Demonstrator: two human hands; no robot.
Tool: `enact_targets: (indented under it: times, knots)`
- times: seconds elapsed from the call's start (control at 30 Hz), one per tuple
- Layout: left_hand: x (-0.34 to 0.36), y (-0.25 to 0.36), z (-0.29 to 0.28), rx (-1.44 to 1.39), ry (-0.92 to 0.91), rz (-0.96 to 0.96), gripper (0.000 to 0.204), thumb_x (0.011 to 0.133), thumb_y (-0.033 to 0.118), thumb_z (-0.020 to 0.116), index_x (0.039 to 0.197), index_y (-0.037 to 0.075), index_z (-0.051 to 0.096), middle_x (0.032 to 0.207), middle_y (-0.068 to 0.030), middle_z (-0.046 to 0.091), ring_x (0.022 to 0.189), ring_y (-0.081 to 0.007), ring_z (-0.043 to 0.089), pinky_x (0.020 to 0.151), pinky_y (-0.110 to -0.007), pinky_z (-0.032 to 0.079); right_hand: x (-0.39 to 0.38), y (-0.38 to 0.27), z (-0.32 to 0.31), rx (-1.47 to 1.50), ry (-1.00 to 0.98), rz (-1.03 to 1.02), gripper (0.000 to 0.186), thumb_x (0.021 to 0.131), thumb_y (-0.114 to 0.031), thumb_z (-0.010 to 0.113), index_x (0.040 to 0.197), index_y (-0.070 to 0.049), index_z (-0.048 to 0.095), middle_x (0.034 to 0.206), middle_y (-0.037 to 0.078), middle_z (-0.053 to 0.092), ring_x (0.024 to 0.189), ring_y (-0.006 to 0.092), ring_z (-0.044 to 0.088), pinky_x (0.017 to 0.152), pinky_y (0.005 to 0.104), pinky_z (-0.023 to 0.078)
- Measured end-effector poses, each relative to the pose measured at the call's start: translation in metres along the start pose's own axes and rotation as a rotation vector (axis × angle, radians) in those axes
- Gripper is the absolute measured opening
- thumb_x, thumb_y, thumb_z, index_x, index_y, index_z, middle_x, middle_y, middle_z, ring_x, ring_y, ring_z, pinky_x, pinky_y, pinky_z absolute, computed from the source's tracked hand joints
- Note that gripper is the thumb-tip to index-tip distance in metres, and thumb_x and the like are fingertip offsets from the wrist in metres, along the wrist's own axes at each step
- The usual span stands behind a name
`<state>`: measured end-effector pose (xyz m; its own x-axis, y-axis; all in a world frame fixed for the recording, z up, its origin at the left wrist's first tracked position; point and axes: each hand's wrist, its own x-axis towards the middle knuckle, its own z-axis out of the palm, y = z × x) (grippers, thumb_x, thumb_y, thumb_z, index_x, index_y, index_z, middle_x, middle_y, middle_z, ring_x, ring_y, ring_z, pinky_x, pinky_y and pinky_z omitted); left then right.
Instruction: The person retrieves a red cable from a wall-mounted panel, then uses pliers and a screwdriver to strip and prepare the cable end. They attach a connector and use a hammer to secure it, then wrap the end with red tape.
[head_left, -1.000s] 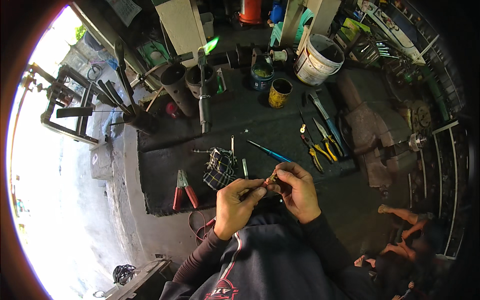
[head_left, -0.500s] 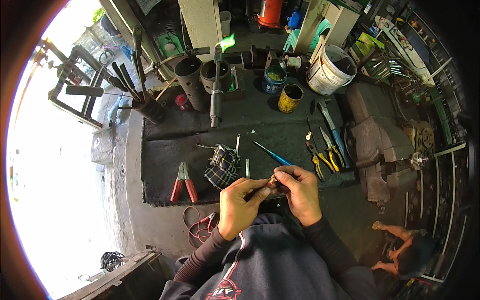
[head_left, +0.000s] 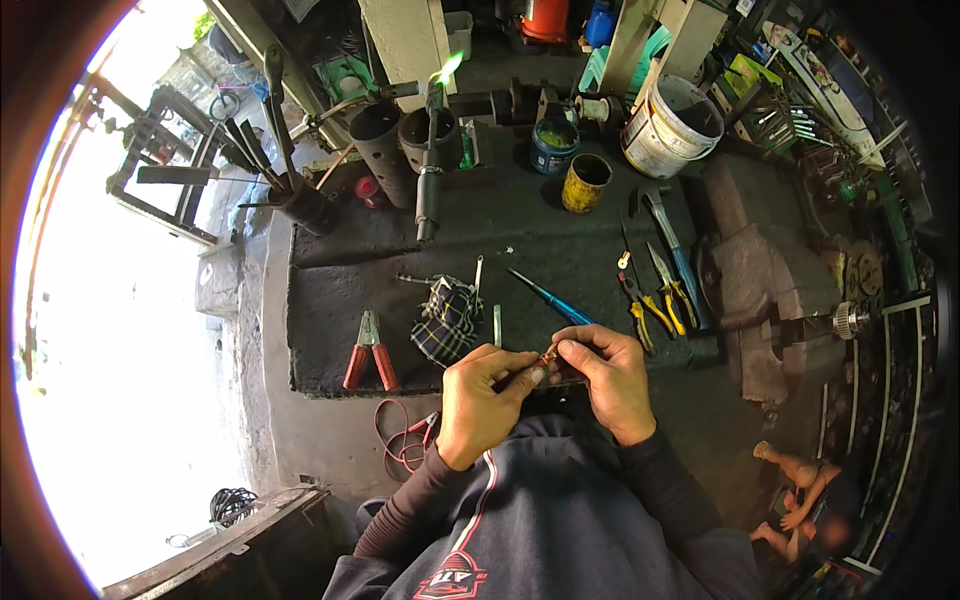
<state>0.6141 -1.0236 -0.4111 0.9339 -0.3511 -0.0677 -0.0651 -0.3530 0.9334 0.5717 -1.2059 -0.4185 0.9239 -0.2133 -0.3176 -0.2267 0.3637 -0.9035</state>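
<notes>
A small brass-coloured metal piece (head_left: 549, 357) is pinched between the fingertips of both hands, just off the near edge of the dark workbench. My left hand (head_left: 482, 402) has thumb and forefinger closed on its left side. On the other side, my right hand (head_left: 612, 382) grips it with thumb and fingers; much of the piece is hidden. Just beyond the right hand lies a blue-handled screwdriver (head_left: 560, 304). A flat metal strip (head_left: 497, 325) and a bundled plaid cloth (head_left: 446, 322) rest beyond my left hand.
Red-handled clamp (head_left: 370, 352) lies at left; yellow-handled pliers (head_left: 668, 290) and a hammer (head_left: 672, 250) at right. Behind stand a yellow can (head_left: 586, 184), a white bucket (head_left: 668, 130) and a pipe-like tool (head_left: 428, 190) with a greenish flame. A vise (head_left: 750, 250) and a crouching person (head_left: 810, 500) are to the right.
The view has shifted slightly, so the bench things sit a little farther right. Both hands keep their pinch on the small metal piece, its angle slightly changed.
</notes>
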Motion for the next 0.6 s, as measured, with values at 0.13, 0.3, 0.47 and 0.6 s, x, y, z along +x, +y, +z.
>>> enact_targets:
  times: [0.13, 0.3, 0.47, 0.6]
  knots:
    - [0.004, -0.009, -0.003, -0.074, -0.044, -0.077, 0.023, 0.087, 0.010, 0.085, 0.109, 0.003, 0.083, 0.087, -0.0099, 0.072, 0.075, -0.0174, 0.069, 0.069, -0.030, 0.053, -0.001, 0.000, 0.000, -0.055, -0.047, -0.050, 0.014, 0.102, -0.005, 0.070, 0.112, 0.004, 0.074, 0.096, 0.008, 0.075, 0.081, 0.0124, 0.072, 0.074, 0.0279, 0.063]
    - [0.012, -0.008, -0.010, -0.090, -0.133, -0.049, 0.022, 0.090, 0.009, 0.082, 0.111, 0.002, 0.082, 0.089, -0.0081, 0.074, 0.077, -0.0143, 0.069, 0.070, -0.029, 0.053, -0.003, -0.001, -0.004, -0.080, -0.070, -0.044, 0.015, 0.100, -0.003, 0.073, 0.113, 0.005, 0.073, 0.095, 0.011, 0.076, 0.079, 0.0145, 0.073, 0.076, 0.0284, 0.062]
    - [0.016, -0.013, -0.012, -0.325, -0.314, -0.212, 0.028, 0.100, 0.010, 0.074, 0.122, -0.006, 0.074, 0.092, -0.0039, 0.072, 0.070, -0.0056, 0.061, 0.059, -0.021, 0.047, 0.002, 0.002, -0.007, -0.108, -0.102, -0.027, 0.012, 0.099, 0.000, 0.072, 0.109, 0.005, 0.075, 0.093, 0.009, 0.075, 0.077, 0.0112, 0.071, 0.071, 0.0252, 0.060]
    - [0.019, -0.024, -0.008, -0.165, -0.406, -0.214, 0.025, 0.099, 0.015, 0.077, 0.117, -0.002, 0.079, 0.089, -0.0070, 0.074, 0.070, -0.0082, 0.063, 0.062, -0.026, 0.050, 0.006, 0.021, -0.021, -0.069, -0.128, 0.055, 0.010, 0.099, 0.001, 0.072, 0.108, 0.005, 0.075, 0.089, 0.010, 0.076, 0.074, 0.0108, 0.070, 0.068, 0.0248, 0.058]
